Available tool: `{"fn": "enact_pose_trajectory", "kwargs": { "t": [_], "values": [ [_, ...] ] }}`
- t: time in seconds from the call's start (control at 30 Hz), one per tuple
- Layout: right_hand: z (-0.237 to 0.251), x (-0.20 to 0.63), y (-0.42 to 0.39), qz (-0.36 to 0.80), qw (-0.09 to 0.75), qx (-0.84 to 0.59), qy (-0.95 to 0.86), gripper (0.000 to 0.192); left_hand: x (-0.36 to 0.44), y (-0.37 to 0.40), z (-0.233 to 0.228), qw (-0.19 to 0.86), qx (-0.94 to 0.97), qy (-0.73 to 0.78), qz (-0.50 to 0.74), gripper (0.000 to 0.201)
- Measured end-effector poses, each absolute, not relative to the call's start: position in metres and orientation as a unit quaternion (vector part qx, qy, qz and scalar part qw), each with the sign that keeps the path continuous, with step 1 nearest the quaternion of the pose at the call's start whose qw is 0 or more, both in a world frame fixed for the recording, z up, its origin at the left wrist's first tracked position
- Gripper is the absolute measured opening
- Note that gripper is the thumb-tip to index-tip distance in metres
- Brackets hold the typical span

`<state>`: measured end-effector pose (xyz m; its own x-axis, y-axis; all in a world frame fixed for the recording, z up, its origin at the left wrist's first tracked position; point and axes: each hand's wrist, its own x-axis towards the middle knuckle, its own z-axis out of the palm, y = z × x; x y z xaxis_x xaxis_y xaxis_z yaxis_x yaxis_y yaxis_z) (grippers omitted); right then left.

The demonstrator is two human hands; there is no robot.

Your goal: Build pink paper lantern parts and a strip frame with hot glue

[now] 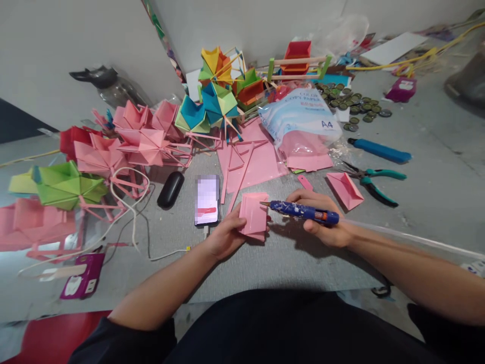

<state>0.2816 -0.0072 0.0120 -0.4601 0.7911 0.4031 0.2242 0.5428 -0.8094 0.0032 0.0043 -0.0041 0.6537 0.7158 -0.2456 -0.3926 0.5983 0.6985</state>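
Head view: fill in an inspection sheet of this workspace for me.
Surface: grey table, specked in places.
Job's things: blue glue gun, nozzle at the pink paper pieces; contact cannot be told.
Clutter: pink paper models, phone, pliers, bag of A4 copy paper.
Hands: left hand holds the pink paper pieces; right hand grips the blue glue gun.
Cables: white cable looped at left, near the pink paper models.
Surroundings: pale wall behind; likely a red chair at lower left.

The phone screen [206, 199] is partly pixelated. The left edge cuts off a pink model [38, 222], and pink card [254, 216] covers part of the left hand [228, 231].
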Motion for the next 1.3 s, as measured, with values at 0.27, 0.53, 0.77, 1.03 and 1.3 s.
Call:
{"fn": "enact_pose_trajectory", "kwargs": {
  "t": [0.27,0.53,0.77,1.03,1.3],
  "values": [
    [0.015,0.278,-0.013,0.393,0.371,-0.291,-0.789,0.06,0.003,0.006,-0.005,0.853,0.261,0.272,0.361,0.079],
    [0.005,0.276,-0.014,0.391,0.352,-0.275,-0.805,0.061,0.003,0.006,-0.006,0.857,0.272,0.263,0.351,0.08],
    [0.001,0.278,-0.01,0.347,0.35,-0.269,-0.827,0.055,0.002,0.004,-0.005,0.853,0.283,0.269,0.346,0.075],
    [0.003,0.279,-0.009,0.335,0.374,-0.298,-0.812,0.054,0.005,0.003,-0.002,0.847,0.275,0.274,0.364,0.068],
    [0.006,0.282,-0.008,0.297,0.377,-0.322,-0.816,0.052,0.004,0.001,-0.006,0.841,0.324,0.261,0.347,0.062]
  ]
}}
